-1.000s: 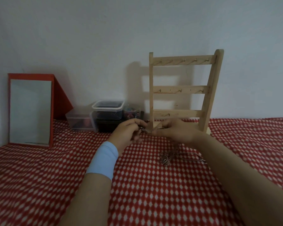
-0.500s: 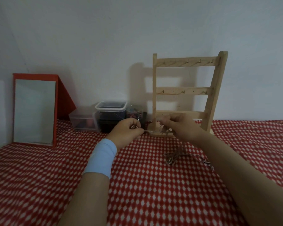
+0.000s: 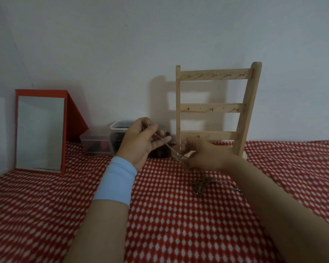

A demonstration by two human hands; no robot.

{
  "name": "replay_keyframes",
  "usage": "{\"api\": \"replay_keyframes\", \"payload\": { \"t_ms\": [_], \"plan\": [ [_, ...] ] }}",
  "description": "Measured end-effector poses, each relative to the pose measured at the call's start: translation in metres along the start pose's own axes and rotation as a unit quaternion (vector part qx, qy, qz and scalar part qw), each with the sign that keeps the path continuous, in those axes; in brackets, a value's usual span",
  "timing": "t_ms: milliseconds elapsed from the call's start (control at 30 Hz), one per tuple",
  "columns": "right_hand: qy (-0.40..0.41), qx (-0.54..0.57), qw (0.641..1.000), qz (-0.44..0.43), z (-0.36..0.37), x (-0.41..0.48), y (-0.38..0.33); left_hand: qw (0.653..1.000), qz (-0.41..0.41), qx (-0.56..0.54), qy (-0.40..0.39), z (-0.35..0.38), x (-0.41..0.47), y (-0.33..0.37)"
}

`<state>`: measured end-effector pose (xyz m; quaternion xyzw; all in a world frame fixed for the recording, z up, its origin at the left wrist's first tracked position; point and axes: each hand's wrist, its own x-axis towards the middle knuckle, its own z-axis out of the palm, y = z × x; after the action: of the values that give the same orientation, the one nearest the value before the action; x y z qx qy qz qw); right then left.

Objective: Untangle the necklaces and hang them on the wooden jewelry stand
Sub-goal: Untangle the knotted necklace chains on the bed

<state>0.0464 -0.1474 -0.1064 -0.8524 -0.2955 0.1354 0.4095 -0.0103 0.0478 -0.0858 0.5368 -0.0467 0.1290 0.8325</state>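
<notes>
Left hand and right hand each pinch a chain stretched between their fingers, above the tangled necklaces, before the wooden stand.

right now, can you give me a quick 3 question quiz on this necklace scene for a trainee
1. True or false: a necklace already hangs on the wooden jewelry stand.
2. Where does the tangled pile of necklaces lie? A on the red checked cloth; B on the stand's top rail; C in the left hand.
3. Fill in: the stretched chain runs from the left hand to the ____ hand.
Key: 1 false; 2 A; 3 right hand.
</notes>
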Motion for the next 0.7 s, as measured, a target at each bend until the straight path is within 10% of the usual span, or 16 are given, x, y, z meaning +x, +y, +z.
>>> {"api": "replay_keyframes", "payload": {
  "t_ms": [133, 300, 433, 700],
  "plan": [
    [-0.02, 0.033, 0.999, -0.026, -0.001, -0.002, -0.004, 0.974, 0.055, 0.214, 0.054, 0.006, -0.001, 0.008],
    [-0.036, 0.095, 0.995, -0.024, 0.001, -0.002, -0.007, 0.82, 0.028, 0.567, -0.077, 0.005, -0.007, 0.012],
    [-0.002, 0.064, 0.998, -0.013, 0.003, 0.002, -0.002, 0.751, -0.062, 0.637, -0.163, 0.006, -0.012, 0.009],
    [-0.003, 0.035, 0.999, -0.004, 0.005, 0.0, -0.005, 0.69, -0.021, 0.717, -0.098, 0.009, -0.004, 0.01]
  ]
}}
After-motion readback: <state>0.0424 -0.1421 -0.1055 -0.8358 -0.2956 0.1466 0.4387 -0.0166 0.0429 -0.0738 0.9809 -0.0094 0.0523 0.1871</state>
